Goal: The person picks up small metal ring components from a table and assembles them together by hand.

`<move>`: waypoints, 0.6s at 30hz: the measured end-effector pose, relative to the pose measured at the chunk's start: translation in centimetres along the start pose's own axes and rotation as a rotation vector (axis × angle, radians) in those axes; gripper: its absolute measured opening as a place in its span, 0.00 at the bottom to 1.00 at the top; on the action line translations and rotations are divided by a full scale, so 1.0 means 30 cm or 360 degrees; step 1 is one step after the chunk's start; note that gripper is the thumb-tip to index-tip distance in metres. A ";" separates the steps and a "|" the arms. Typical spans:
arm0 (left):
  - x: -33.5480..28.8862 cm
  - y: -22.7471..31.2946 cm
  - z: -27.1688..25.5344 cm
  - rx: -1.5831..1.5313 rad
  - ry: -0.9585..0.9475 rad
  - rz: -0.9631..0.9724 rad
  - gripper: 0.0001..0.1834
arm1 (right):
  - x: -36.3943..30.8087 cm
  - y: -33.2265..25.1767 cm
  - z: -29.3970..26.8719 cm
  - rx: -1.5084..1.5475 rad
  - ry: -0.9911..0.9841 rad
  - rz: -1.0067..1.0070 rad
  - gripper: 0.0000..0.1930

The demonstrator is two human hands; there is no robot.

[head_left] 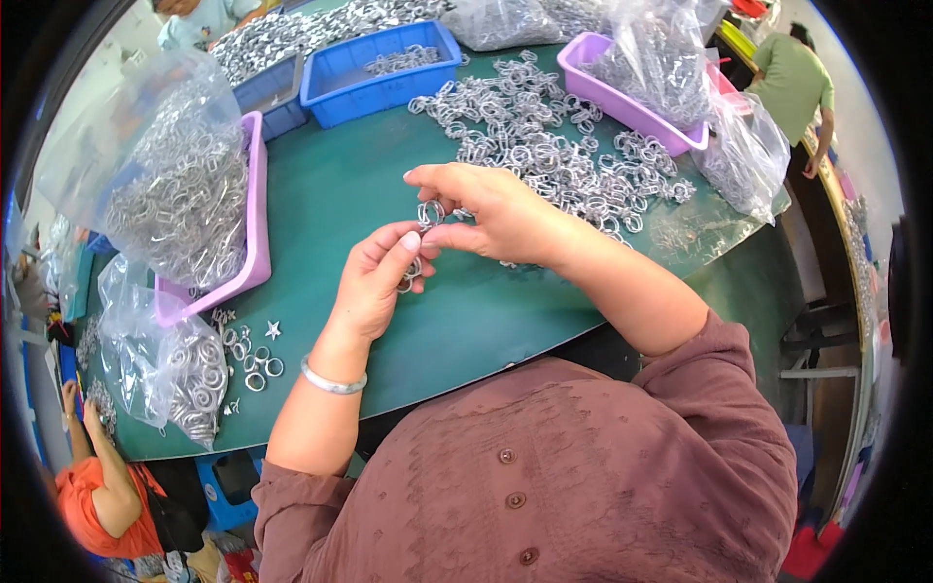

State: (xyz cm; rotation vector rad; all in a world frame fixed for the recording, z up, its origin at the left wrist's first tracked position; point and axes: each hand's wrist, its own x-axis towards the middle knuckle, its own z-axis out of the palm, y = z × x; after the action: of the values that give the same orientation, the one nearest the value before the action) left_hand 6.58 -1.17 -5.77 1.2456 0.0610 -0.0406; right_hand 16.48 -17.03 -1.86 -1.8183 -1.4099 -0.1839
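Note:
My left hand (pixel 377 282) and my right hand (pixel 491 209) meet over the green table (pixel 330 194), pinching small silver metal rings (pixel 429 214) between thumbs and fingers. More rings hang below my left fingers (pixel 412 275). Just beyond my right hand lies a big loose heap of the same silver rings (pixel 544 136). A silver bangle (pixel 330 382) sits on my left wrist.
A purple tray (pixel 255 214) with a clear bag of rings (pixel 180 185) stands at left; another bag (pixel 190 374) and loose rings (pixel 255 361) lie near the front edge. Blue trays (pixel 374 83) stand at the back, a purple tray with bags (pixel 632 92) at right. Other people work nearby.

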 end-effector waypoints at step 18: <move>0.014 0.012 -0.046 -0.0245 0.0020 0.0009 0.16 | 0.002 0.050 0.062 0.1353 -0.0062 0.0426 0.20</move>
State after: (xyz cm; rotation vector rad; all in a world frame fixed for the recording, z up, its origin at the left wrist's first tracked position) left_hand 6.99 0.26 -5.89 1.0923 0.0703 -0.0227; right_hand 17.15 -15.83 -3.82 -1.2606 -1.0141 0.5201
